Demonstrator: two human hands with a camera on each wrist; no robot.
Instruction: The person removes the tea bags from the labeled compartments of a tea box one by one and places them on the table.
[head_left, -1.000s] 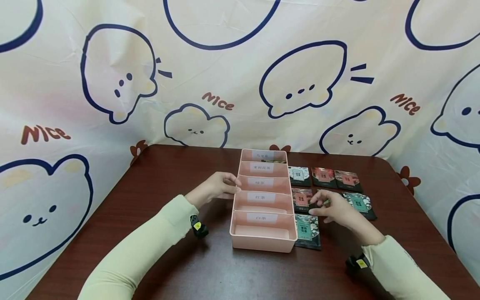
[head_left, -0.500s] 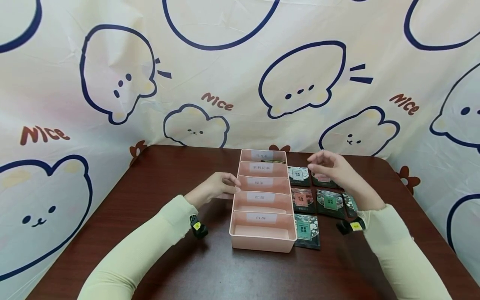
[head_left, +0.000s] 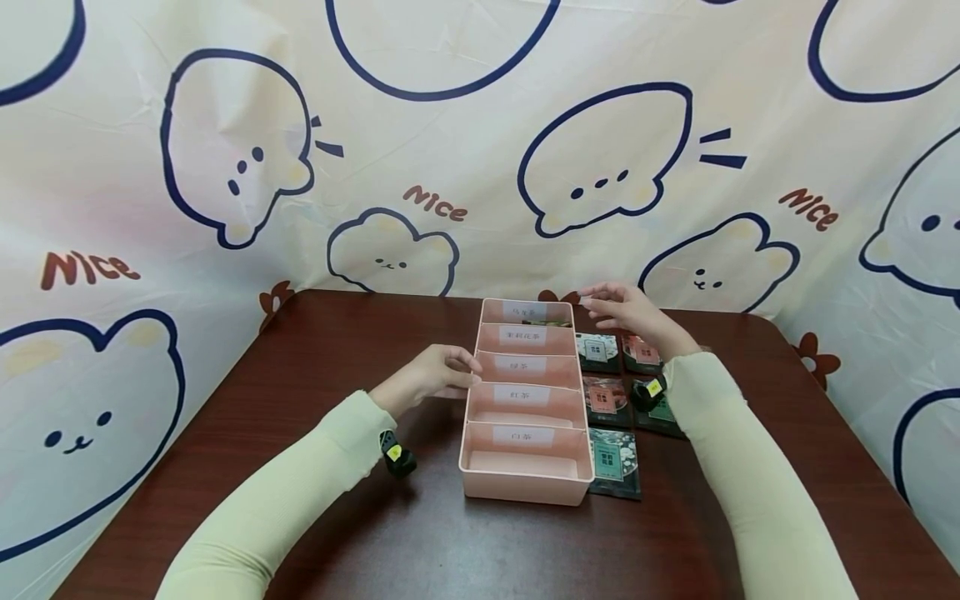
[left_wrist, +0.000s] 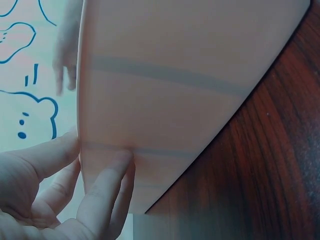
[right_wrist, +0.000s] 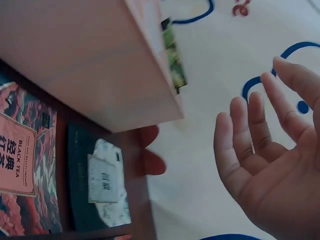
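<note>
A long pink divided box (head_left: pixel 525 487) with paper labels stands on the table. My left hand (head_left: pixel 433 375) pinches its left wall, with fingertips at the rim and against the outside, as the left wrist view shows. Beyond the box's back right corner my right hand (head_left: pixel 626 312) hovers, fingers spread and holding nothing in the right wrist view. A green tea packet (right_wrist: pixel 172 57) pokes up from the rearmost compartment. Right of the box lie a white-labelled packet (head_left: pixel 597 352), a red packet (head_left: pixel 642 353), a black tea packet (head_left: pixel 606 400) and a teal-labelled packet (head_left: pixel 615 462).
A green-labelled packet (head_left: pixel 663 414) is partly covered by the right wrist camera (head_left: pixel 647 392). My right sleeve (head_left: pixel 742 450) crosses the table's right side. A cartoon-printed cloth (head_left: pixel 480 150) hangs behind the dark wooden table (head_left: pixel 375 533).
My right hand has moved from above the packets, back and then left, to the box's far right corner. The forearm now covers packets at the right. My left hand has stayed put.
</note>
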